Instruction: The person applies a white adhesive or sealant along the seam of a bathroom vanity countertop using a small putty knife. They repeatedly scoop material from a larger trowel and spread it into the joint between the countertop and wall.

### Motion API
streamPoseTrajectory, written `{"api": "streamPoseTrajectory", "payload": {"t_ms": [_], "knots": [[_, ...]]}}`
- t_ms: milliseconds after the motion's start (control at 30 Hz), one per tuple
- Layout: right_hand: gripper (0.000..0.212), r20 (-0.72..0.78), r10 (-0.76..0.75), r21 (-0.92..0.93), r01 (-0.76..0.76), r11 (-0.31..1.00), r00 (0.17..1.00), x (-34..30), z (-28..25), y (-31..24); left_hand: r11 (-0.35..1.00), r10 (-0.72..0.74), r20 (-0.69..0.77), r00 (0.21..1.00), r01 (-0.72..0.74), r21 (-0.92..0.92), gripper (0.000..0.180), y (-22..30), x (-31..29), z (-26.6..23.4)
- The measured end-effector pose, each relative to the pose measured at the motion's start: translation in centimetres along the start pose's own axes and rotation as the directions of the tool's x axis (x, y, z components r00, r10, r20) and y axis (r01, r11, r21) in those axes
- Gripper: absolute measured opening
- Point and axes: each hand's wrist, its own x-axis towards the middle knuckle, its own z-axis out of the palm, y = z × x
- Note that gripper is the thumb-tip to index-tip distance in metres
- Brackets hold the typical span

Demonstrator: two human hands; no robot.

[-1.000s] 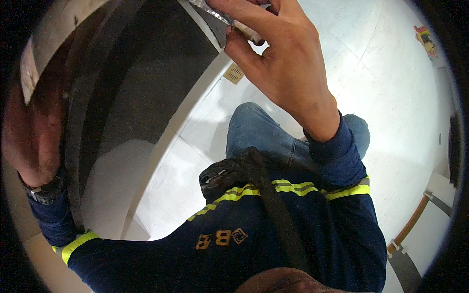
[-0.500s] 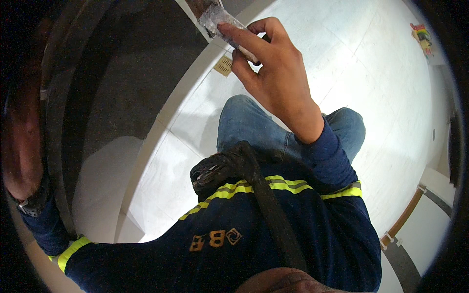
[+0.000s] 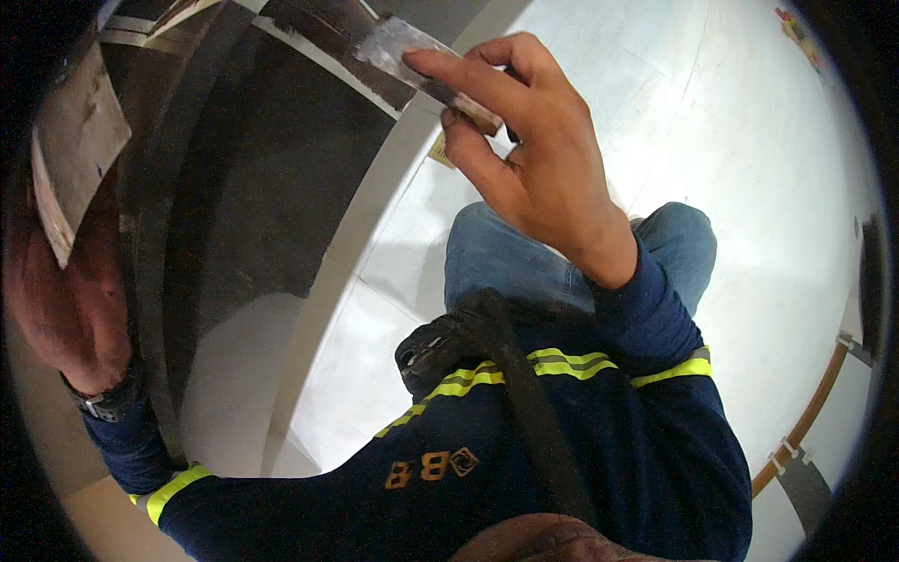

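Note:
My right hand [image 3: 552, 159] is closed on a putty knife [image 3: 398, 51] with a wide, smeared metal blade. The index finger presses along the blade, and its far edge lies against or close to a dark brown strip [image 3: 314, 28] at the top; I cannot tell whether it touches. At the far left, my left hand [image 3: 75, 309] is closed round a flat, pale grey plate [image 3: 89, 140] with smears on it. The plate is tilted upright, and most of the left fingers are hidden behind it or in shadow.
A dark panel [image 3: 272, 169] with a pale edge strip [image 3: 342, 70] stands on my left. A light ledge [image 3: 323, 272] runs along its foot. Pale tiled floor [image 3: 749, 187] spreads to the right, with a small drain grate [image 3: 441, 150] by the ledge and colourful items [image 3: 796, 37] far off.
The view has shifted, bringing my left hand and its grey plate further into sight. The putty knife now lies flatter, its blade reaching further left along the dark strip.

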Motion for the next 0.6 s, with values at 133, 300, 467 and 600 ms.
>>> {"api": "streamPoseTrajectory", "payload": {"t_ms": [133,300,467,600], "knots": [[0.041,-0.052,-0.088,0.037,0.09,0.995,0.995,1.6,0.4,-0.1,0.958,-0.045,-0.022,0.999,0.049,0.282,0.057,1.5,-0.6,0.4],[0.043,-0.098,-0.097,0.127,0.109,0.986,0.99,3.0,0.8,-0.8,0.789,-0.05,-0.033,0.998,0.06,0.611,0.06,2.4,-0.5,0.9],[0.045,-0.086,-0.01,0.182,0.025,0.983,0.996,3.8,0.7,-1.7,0.965,-0.235,-0.117,0.965,0.246,0.088,0.056,2.0,-0.9,1.1],[0.047,-0.083,-0.017,0.201,0.034,0.979,0.996,4.3,1.0,-1.8,0.896,-0.393,-0.158,0.906,0.338,-0.289,0.057,1.9,-1.3,0.6]]}}
